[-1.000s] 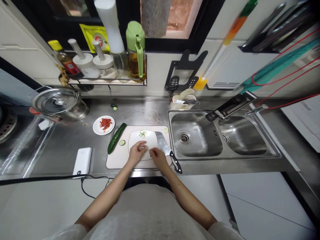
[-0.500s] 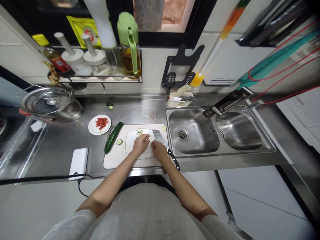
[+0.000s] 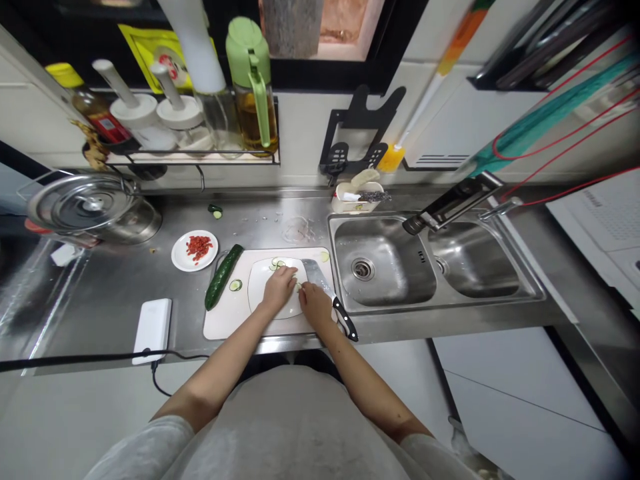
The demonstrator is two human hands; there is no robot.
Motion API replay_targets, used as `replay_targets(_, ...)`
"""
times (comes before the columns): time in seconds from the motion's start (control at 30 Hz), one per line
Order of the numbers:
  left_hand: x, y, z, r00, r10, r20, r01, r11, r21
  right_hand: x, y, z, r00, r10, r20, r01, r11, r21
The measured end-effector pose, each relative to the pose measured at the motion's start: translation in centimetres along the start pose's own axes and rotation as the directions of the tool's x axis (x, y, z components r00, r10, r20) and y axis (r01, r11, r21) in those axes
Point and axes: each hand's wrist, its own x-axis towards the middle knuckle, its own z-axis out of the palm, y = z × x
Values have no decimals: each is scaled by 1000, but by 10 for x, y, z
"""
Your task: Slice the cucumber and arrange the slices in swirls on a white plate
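Observation:
A white square plate rests on a pale cutting board, with thin cucumber slices laid at its far side. Over the plate, my left hand has its fingers bent and pressed together; whatever they hold is hidden. Close beside it, my right hand pinches a small pale-green cucumber slice between thumb and fingers. A kitchen knife with a black handle lies right of the plate, its blade partly under the plate's edge. At the board's left are a whole cucumber and a cut piece.
Left of the board stand a small plate of red berries and a white power bank with a cable. A lidded steel pot is at the far left. To the right is a double sink. A cucumber end lies behind.
My hands have moved slightly apart, with the right hand lower and its fingers turned towards the plate. The whole view has shifted a little. The plate and knife stay put on the board.

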Motion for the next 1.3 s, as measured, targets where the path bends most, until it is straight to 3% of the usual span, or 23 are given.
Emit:
replay_targets(0.17, -12, -2, -2, 1000, -7, 0, 7, 997, 75, -2, -1, 8, 998, 33, -49, -32, 999, 25)
replay_targets(0.53, -9, -10, 11, 998, 32, -48, -24, 987, 157, 1, 10, 29, 976, -116, -186, 102, 991, -81)
replay_targets(1.3, -1, -9, 9, 990, 108, -91, -93, 984, 149, 6, 11, 18, 993, -91, -78, 83, 991, -110)
